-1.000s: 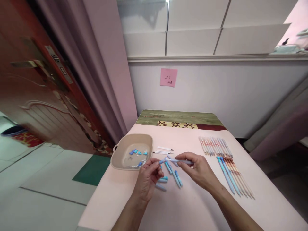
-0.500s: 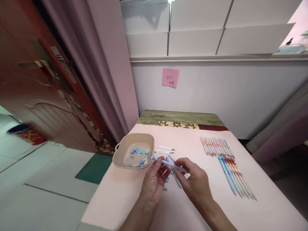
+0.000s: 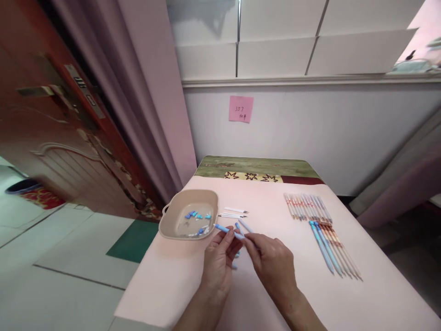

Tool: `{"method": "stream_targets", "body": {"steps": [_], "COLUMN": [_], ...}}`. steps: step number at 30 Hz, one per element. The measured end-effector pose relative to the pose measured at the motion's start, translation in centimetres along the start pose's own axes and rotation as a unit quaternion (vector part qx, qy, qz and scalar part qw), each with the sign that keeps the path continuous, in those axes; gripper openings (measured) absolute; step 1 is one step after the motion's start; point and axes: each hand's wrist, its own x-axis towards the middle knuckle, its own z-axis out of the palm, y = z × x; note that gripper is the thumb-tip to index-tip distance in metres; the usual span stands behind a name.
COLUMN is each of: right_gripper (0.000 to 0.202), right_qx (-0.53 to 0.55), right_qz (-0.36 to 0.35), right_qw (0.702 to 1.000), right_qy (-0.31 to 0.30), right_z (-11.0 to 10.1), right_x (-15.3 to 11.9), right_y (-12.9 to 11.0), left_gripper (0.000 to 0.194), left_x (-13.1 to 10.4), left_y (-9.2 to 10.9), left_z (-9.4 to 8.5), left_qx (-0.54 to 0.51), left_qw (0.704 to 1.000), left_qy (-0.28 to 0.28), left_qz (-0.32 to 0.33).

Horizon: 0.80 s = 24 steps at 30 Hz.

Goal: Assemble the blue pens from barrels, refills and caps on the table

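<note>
A light-blue pen [image 3: 222, 228] lies across both hands, its bright blue end pointing up and left toward the basin. My left hand [image 3: 218, 259] pinches it around the middle between thumb and fingers. My right hand [image 3: 274, 262] is closed around the other end, which its fingers mostly hide. Beyond my fingers, a pale blue-violet pen barrel [image 3: 245, 225] and a blue piece [image 3: 237, 226] rest on the table. More blue pieces show partly beneath my hands. White pen refills [image 3: 234, 215] with dark tips lie farther back.
A beige basin [image 3: 165, 225] on the left contains small blue and white parts. To the right are a row of pale, red-patterned pens [image 3: 306, 207] and a nearer row of blue and brown-topped pens [image 3: 324, 246]. A pink note [image 3: 241, 109] is on the wall behind the table.
My right hand has moved in closer to my left, and its fingers now cover more of the pen's lower end. The whole view has shifted slightly.
</note>
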Motion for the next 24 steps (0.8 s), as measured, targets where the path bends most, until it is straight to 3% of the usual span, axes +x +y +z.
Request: {"method": "stream_targets", "body": {"steps": [5, 7, 10, 17, 21, 24], "right_gripper": [0.021, 0.017, 0.031, 0.020, 0.034, 0.028], "right_qx": [0.053, 0.049, 0.014, 0.057, 0.031, 0.039], "right_qz": [0.022, 0.018, 0.017, 0.028, 0.051, 0.063], "right_qw": [0.998, 0.999, 1.000, 0.998, 0.998, 0.997], "right_qy": [-0.022, -0.006, -0.006, -0.007, -0.028, -0.026], "right_z": [-0.2, -0.4, -0.5, -0.4, -0.3, -0.4], "right_x": [-0.4, -0.4, -0.4, -0.5, -0.9, -1.1], "right_y": [0.5, 0.6, 0.8, 1.3, 1.4, 1.5], "left_gripper": [0.021, 0.022, 0.022, 0.026, 0.026, 0.028], "left_x": [0.5, 0.6, 0.6, 0.7, 0.5, 0.5], "left_y": [0.5, 0.5, 0.3, 0.1, 0.0, -0.2], "left_z": [-0.1, 0.0, 0.3, 0.5, 0.7, 0.7], "left_qx": [0.005, 0.006, 0.007, 0.018, 0.026, 0.027], "left_qw": [0.999, 1.000, 1.000, 1.000, 0.999, 0.999], "left_qy": [0.033, 0.026, 0.013, 0.000, -0.012, 0.000], "left_qz": [0.003, 0.008, 0.011, 0.023, 0.025, 0.027]}}
